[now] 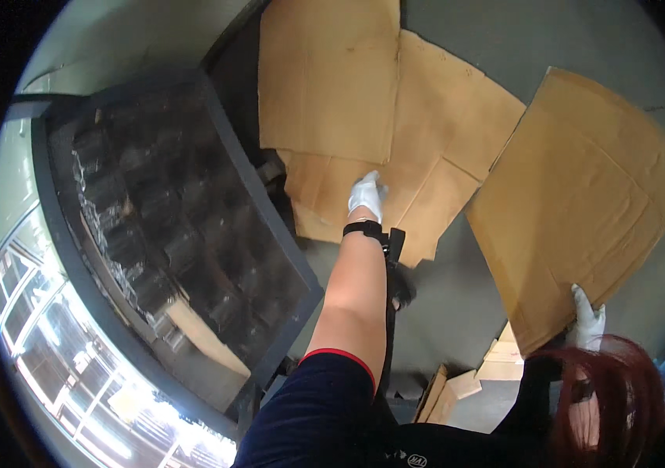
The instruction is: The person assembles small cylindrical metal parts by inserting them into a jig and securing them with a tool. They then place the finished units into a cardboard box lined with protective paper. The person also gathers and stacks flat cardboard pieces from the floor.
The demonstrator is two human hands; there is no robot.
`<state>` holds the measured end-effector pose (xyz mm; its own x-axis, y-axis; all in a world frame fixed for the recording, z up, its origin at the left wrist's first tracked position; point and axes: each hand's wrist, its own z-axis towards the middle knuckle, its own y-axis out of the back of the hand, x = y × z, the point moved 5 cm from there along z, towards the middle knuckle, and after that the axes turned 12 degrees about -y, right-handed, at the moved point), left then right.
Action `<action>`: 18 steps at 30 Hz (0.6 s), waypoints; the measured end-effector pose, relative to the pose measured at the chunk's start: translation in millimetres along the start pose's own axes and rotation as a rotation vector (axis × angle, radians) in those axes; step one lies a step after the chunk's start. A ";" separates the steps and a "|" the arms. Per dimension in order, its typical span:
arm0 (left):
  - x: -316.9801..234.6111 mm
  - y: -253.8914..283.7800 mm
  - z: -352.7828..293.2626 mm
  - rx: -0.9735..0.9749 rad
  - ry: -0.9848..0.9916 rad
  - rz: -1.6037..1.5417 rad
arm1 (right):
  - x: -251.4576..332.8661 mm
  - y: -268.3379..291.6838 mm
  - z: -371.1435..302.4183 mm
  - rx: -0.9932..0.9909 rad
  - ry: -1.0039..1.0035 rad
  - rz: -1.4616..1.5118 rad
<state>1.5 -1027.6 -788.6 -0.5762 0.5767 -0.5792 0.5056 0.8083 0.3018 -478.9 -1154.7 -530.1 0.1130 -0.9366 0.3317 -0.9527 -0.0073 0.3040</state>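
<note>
My left hand [369, 193], in a white glove, is stretched out over flattened cardboard [418, 195] in the middle. Its fingers look curled close to the lower edge of a top cardboard sheet [328, 74]; their undersides are hidden, so whether they pinch anything does not show. A black band with a small device [379, 236] circles the wrist. On the right, my gloved right hand [586, 318] grips a large creased cardboard sheet [582, 203] by its near edge, thumb on the upper face. Reddish hair covers part of that forearm.
To the left stands a dark-framed crate-like structure [258, 195] with a black bumpy inside, a ragged strip along one side and a pale slat [206, 337]. Smaller cardboard pieces [501, 361] lie on the grey floor [441, 312] near me. Bright windows [75, 351] show at lower left.
</note>
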 end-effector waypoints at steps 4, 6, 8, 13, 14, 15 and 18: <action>2.9 -33.6 13.4 -0.011 0.111 -0.213 | 23.4 4.8 -3.6 -0.035 -0.004 0.008; -0.9 -13.3 29.8 -0.061 0.108 -0.285 | 42.6 -19.6 -5.2 0.087 -0.002 0.067; 1.3 -27.6 32.2 -0.061 0.078 -0.347 | 46.3 -11.8 -7.2 0.012 0.000 0.050; -31.2 -47.6 43.8 0.156 -0.065 -0.474 | 69.2 -15.4 -18.0 -0.091 0.032 0.030; -39.6 -41.3 55.6 0.229 -0.237 -0.328 | 68.9 -6.6 -14.0 -0.091 0.029 0.027; -42.2 -41.7 51.1 0.278 -0.360 -0.193 | 64.8 5.8 -7.9 -0.106 0.017 0.026; -64.1 -63.4 -19.2 0.322 -0.557 0.050 | 76.3 11.7 -18.6 -0.189 0.161 -0.052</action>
<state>-5.9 -1113.6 -756.1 -0.1710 0.3948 -0.9027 0.7405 0.6559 0.1465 -476.3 -1219.7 -484.6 0.2181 -0.8689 0.4444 -0.8766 0.0257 0.4805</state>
